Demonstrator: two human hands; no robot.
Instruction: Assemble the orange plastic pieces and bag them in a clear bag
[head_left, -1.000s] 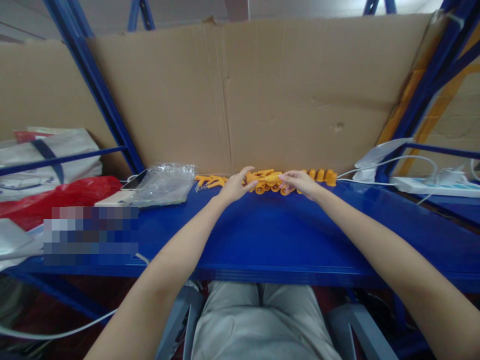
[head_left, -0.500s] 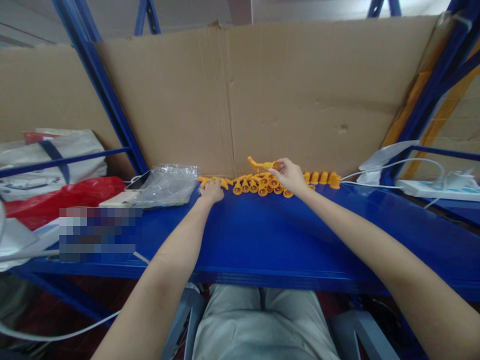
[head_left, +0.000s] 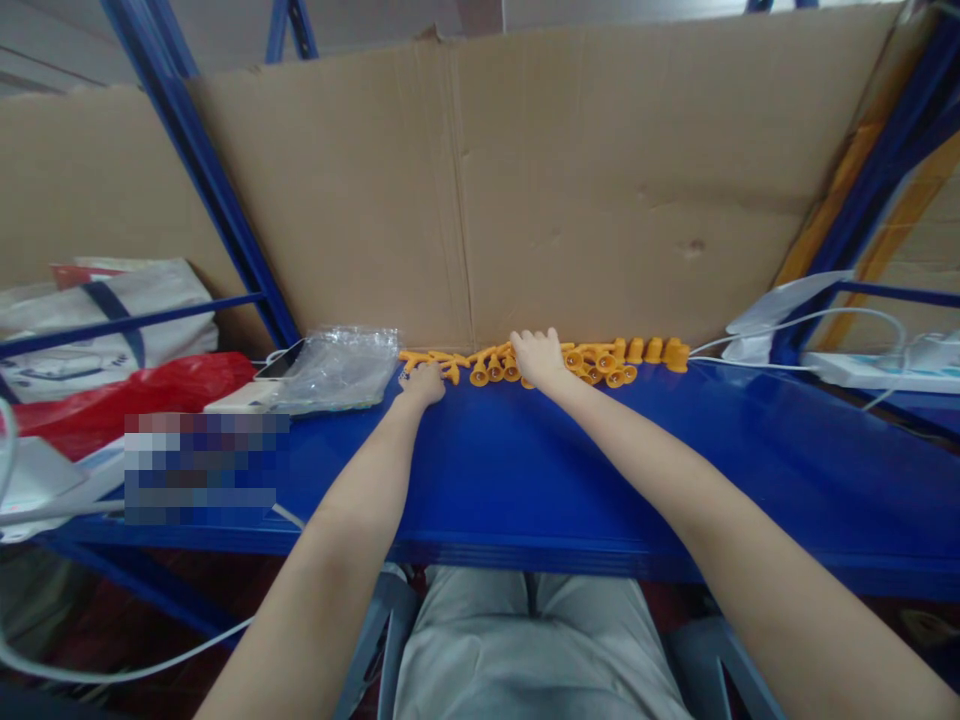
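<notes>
Along the back of the blue shelf lies a row of orange plastic horn-shaped pieces, with flared hollow ends and thin bent stems. My right hand reaches over the middle of this pile, back of the hand up and fingers bent down over the pieces; what lies under the fingers is hidden. At the left end of the row are thin orange curved pieces. My left hand rests against them with curled fingers, and what they hold is hidden. A few orange cup-shaped pieces stand upright at the right end.
A tall cardboard panel backs the blue shelf. Left of the row lies a clear plastic bag; farther left are a red bag and a white cloth bag. At the right are white cables and a power strip.
My right hand has moved left and down onto the pile; the orange horn-shaped piece it held up no longer shows. My left hand has stayed in nearly the same place.
</notes>
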